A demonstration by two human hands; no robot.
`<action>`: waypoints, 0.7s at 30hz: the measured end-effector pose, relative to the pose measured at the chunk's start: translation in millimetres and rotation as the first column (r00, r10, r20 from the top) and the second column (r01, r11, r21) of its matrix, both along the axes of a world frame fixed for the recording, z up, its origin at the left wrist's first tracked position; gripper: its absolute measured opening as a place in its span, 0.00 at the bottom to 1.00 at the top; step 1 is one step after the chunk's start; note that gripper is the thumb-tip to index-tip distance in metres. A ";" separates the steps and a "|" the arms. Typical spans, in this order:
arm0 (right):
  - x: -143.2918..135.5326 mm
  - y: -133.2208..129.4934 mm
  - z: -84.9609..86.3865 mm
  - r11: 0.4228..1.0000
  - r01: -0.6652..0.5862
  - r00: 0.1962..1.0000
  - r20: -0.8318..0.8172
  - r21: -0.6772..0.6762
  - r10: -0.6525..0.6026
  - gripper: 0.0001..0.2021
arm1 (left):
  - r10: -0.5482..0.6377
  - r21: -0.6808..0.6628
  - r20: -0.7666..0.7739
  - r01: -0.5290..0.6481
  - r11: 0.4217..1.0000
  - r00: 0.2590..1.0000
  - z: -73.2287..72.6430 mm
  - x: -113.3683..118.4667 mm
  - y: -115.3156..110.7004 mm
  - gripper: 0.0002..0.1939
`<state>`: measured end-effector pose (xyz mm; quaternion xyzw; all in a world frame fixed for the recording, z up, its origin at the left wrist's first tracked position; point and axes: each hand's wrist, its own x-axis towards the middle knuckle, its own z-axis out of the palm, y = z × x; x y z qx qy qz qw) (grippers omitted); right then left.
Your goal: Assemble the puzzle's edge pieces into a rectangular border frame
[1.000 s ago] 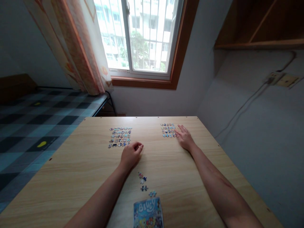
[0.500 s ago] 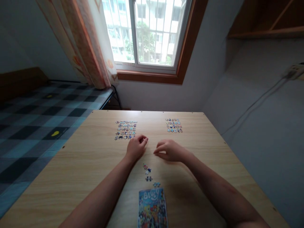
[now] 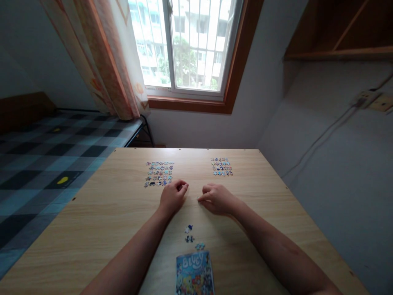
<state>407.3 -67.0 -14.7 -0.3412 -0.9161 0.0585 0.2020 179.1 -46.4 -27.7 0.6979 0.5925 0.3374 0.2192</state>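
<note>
My right hand (image 3: 217,199) is over the middle of the table, its fingertips pinched at a tiny puzzle piece (image 3: 198,198), mostly hidden by the fingers. To its left, my left hand (image 3: 173,196) rests with curled fingers and thumb together; whatever is in them cannot be made out. Its knuckles are close to the left block of puzzle pieces (image 3: 160,173), laid in rows. Nearer me lie a few loose pieces: a dark blue and white pair (image 3: 188,229), a dark piece (image 3: 189,239) and a light blue one (image 3: 200,246).
Another block of puzzle pieces (image 3: 221,167) lies in rows at the far right of the wooden table (image 3: 245,241). A "Bluey" picture sheet or box (image 3: 195,272) is at the near edge. Beyond are a bed (image 3: 73,139), a curtained window and a wall socket (image 3: 371,100).
The multicoloured loose piece above the blue and white pair is gone from its spot. My right hand's fingertips have dipped slightly, and a piece shows at them. The whole view has shifted a little.
</note>
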 end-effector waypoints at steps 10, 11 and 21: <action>76.7 53.0 -30.4 0.949 0.314 0.947 -0.073 -0.009 -0.314 0.09 | -0.012 -0.008 0.005 0.012 1.000 1.000 -2.4 -1.1 1.5 0.14; 77.6 54.4 -32.7 0.946 0.323 0.943 -0.075 -0.012 -0.323 0.09 | -0.011 -0.007 0.004 0.011 1.000 1.000 -2.2 -1.0 1.5 0.14; 73.8 57.3 -41.1 0.933 0.357 0.933 -0.054 0.042 -0.355 0.10 | -0.015 -0.002 0.002 0.015 1.000 1.000 -2.1 -1.6 1.7 0.14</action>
